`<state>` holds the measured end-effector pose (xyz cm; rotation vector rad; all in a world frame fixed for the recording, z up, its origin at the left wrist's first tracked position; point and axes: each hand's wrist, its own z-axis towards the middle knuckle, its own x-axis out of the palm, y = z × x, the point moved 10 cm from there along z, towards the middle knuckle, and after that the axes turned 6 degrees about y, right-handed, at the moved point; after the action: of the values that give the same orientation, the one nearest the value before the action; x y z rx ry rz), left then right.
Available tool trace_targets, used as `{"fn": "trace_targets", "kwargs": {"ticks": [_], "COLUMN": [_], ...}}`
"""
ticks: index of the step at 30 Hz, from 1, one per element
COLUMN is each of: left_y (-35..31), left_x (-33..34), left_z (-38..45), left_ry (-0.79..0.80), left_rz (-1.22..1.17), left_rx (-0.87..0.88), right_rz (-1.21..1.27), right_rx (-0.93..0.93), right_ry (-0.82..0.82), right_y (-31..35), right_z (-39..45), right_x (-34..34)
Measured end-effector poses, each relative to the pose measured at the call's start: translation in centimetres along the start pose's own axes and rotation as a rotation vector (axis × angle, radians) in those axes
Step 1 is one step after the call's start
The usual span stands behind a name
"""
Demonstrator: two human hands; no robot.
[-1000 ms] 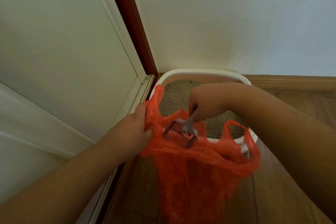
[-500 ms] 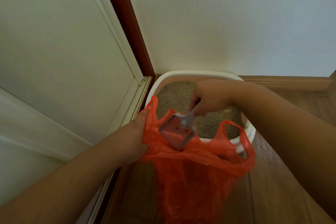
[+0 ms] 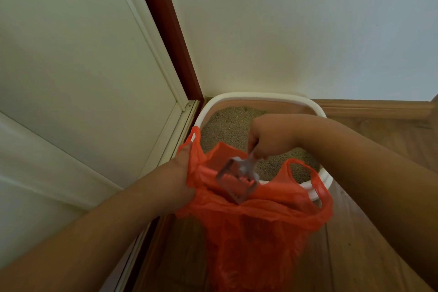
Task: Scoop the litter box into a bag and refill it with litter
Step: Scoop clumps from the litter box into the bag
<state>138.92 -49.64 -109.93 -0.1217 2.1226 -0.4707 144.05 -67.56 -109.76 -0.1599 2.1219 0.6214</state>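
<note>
Since the earlier frames the scoop point(image 3: 237, 179) has sunk a little lower into the mouth of the bag point(image 3: 256, 227), and the bag's near rim has slumped, while both hands stay roughly where they were.

The right hand point(image 3: 270, 136) curls its fingers round the scoop's thin handle from above, so the head tips downward over the opening; this looks like the emptying stroke of a scooping pass, though whether anything is falling cannot be told, since the head is blurred. The left hand point(image 3: 180, 180) grips a bunched fold of the bag's left side, thumb up along the handle loop, which holds the mouth wide and high enough to take the scoop.

The scoop is pale, translucent grey plastic with a slotted, squarish head; orange shows through the slots. The bag is thin orange film, crinkled and slack, with two handle loops, the right one standing free and unheld. It hangs just in front of the box point(image 3: 258, 98), its far edge overlapping the box's near rim, so that spills would likely drop inside one or the other.

The box is a white, round-cornered tub with a smooth rolled rim, tucked into the corner between the wall point(image 3: 296, 31) and a pale door point(image 3: 71, 66). The litter point(image 3: 227, 123) in it is fine, tan and grainy. The floor point(image 3: 355, 256) is wood board.
</note>
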Motion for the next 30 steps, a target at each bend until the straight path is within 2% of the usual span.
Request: {"fn": "trace_targets", "kwargs": {"ticks": [7,13,17,24,30], "left_y": [0.4,0.4,0.4,0.1,0.0], "left_x": [-0.5,-1.0,-1.5,-2.0,-1.2], "left_z": [0.4,0.5,0.4,0.5,0.9], "left_ry": [-0.087,-0.135,-0.187,-0.228,-0.176], "left_rz": [-0.034,-0.106,-0.031,0.001,0.087], "left_rx": [0.018,0.06,0.022,0.028,0.061], "right_rz": [0.258,0.599,0.759,0.875,0.792], "right_rx": [0.021,0.024,0.052,0.096,0.075], "right_ry": [-0.044,-0.087,-0.049,-0.066,-0.03], "right_y": [-2.2,-5.4,-7.4,-9.8,-8.3], "right_z": [-0.5,-0.8,-0.9,-1.4,-1.5], "right_x": [-1.2,-0.8,-0.3,-0.3,-0.3]}}
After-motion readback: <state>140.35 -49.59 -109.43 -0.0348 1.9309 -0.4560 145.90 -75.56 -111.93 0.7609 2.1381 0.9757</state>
